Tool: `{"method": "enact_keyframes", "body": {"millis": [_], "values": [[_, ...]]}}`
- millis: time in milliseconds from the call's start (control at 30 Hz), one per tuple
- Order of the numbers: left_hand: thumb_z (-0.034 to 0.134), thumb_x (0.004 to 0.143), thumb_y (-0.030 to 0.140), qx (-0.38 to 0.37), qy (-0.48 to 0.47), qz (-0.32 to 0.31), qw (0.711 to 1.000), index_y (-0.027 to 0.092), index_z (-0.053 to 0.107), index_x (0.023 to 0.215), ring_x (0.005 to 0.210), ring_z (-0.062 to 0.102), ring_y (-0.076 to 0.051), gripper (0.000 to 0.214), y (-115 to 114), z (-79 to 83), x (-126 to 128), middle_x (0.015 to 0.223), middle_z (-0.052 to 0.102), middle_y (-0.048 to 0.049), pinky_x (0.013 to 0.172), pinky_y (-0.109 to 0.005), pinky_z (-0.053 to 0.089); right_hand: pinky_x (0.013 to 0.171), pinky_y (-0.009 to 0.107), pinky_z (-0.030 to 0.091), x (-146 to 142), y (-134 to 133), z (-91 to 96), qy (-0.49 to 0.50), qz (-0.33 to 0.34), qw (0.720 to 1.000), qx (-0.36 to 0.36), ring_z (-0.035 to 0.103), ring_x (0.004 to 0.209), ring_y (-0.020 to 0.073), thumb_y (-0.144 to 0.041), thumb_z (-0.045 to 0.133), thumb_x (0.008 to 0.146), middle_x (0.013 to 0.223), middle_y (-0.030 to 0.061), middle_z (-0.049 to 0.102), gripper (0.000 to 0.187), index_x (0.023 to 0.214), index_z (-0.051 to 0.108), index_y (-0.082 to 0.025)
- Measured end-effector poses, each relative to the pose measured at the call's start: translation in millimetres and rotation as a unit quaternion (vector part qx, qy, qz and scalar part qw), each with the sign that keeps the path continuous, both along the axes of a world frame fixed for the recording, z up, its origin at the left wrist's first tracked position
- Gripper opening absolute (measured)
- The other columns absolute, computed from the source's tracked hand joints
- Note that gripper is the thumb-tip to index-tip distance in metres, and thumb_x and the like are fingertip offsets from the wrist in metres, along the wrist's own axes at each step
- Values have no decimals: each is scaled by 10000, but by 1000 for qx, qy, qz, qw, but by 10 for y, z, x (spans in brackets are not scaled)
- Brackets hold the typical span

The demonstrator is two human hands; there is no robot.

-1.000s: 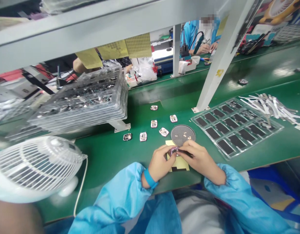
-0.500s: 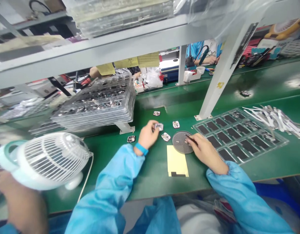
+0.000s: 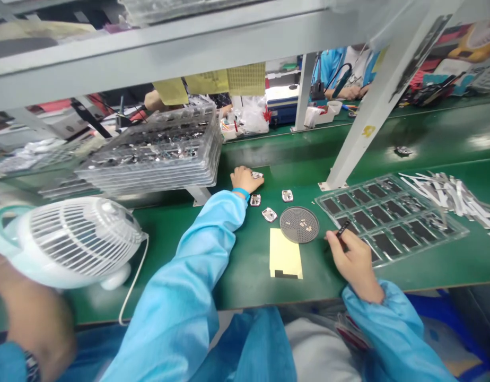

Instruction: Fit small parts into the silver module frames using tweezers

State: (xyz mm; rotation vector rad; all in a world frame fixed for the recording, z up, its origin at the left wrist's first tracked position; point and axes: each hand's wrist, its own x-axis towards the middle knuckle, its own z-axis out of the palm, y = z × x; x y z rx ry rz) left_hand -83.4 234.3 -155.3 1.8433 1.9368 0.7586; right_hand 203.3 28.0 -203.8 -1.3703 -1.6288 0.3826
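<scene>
Two hands: both come out of blue sleeves. The left hand [image 3: 245,180] is stretched to the far side of the green bench [image 3: 213,249], and the right hand [image 3: 350,257] sits near the body.
Far metal part [image 3: 257,175]: it lies flat on the bench just right of the left fingertips, which touch it.
Left grip: thumb and forefinger curl round the part's left edge. I cannot tell whether they have closed on it or only rest against it.
Left arm: nearly straight, wrist low, the cuff passing just left of three more loose metal parts [image 3: 269,214].
Right grip: closed round a dark tool [image 3: 342,229], held like a pen, tip pointing far and right.
Right hand pose: palm down, tool tip over the near left corner of the clear tray of dark cells [image 3: 392,215].
Round mesh disc [image 3: 299,224]: between the two hands, with a few tiny bits on it; the yellow sheet [image 3: 285,259] lies just near of it.
Doing it well (a judgement): a part this flat and shiny probably wants taking by its edges, not its face. The sleeve should ride clear of the loose parts, and the tool tip is best kept off the cells.
Bystanders: white fan [image 3: 70,244] at near left, stacked clear trays [image 3: 157,154] at far left.
</scene>
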Motion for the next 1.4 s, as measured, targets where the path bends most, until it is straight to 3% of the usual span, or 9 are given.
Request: {"method": "enact_keyframes", "body": {"millis": [167, 267, 333, 400, 500, 700, 900, 1033, 1400], "values": [[769, 694, 163, -84, -184, -124, 971, 128, 546, 1219, 910, 673, -188, 571, -913, -69, 147, 1017, 694, -83, 843, -320, 525, 684, 279, 539, -182, -160, 3, 174, 133, 967, -132, 668, 723, 149, -331, 668, 920, 866, 26, 690, 118, 933, 678, -215], [806, 623, 100, -233, -457, -223, 829, 155, 506, 1197, 843, 663, -144, 650, -1494, -172, 138, 977, 662, -49, 785, -278, 523, 817, 288, 536, -391, -257, 28, 157, 229, 951, -134, 677, 897, 166, -274, 699, 896, 946, 27, 697, 48, 897, 693, -227], [848, 619, 139, -286, -491, -248, 785, 166, 518, 1169, 800, 645, -122, 641, -1722, -223, 107, 948, 639, -27, 761, -263, 518, 851, 291, 521, -488, -296, 10, 130, 238, 953, -136, 672, 909, 159, -252, 692, 902, 944, 15, 702, 25, 923, 690, -239], [838, 690, 226, -292, -470, -261, 791, 160, 549, 1112, 778, 634, -117, 515, -1824, -263, 83, 910, 626, -18, 738, -254, 515, 848, 287, 512, -529, -315, -26, 103, 224, 957, -151, 669, 899, 152, -243, 688, 904, 945, 4, 704, 61, 964, 676, -248], [711, 839, 330, -259, -402, -266, 837, 158, 596, 1040, 766, 642, -130, 289, -1864, -307, 76, 879, 638, -28, 681, -236, 506, 846, 286, 510, -513, -325, -68, 84, 217, 957, -171, 662, 908, 151, -243, 673, 914, 958, -2, 695, 70, 981, 657, -254], [599, 902, 288, -205, -251, -284, 902, 194, 660, 1129, 614, 601, -110, 253, -1938, -304, 85, 761, 662, -3, 584, -207, 461, 854, 301, 516, -473, -334, -86, 83, 219, 954, -186, 664, 927, 165, -254, 665, 919, 976, 4, 695, 72, 989, 647, -255], [597, 894, 268, -188, -229, -268, 917, 187, 679, 1132, 561, 587, -104, 265, -1954, -342, 97, 735, 670, -4, 548, -204, 447, 809, 282, 543, -489, -344, -59, 148, 213, 947, -187, 683, 897, 161, -224, 667, 917, 949, 18, 699, 45, 952, 645, -242], [580, 902, 272, -192, -230, -264, 917, 194, 674, 1144, 579, 607, -106, 271, -1957, -377, 105, 785, 696, -15, 553, -203, 456, 834, 301, 558, -502, -310, -2, 225, 180, 952, -103, 692, 933, 173, -151, 678, 896, 974, 40, 705, 107, 957, 645, -232], [566, 910, 293, -194, -228, -250, 921, 199, 679, 1136, 586, 617, -115, 270, -1972, -381, 122, 805, 706, -23, 553, -213, 457, 868, 376, 555, -554, -240, 21, 100, 158, 982, -27, 691, 950, 207, -129, 672, 885, 993, 59, 726, 137, 973, 679, -234]]}}
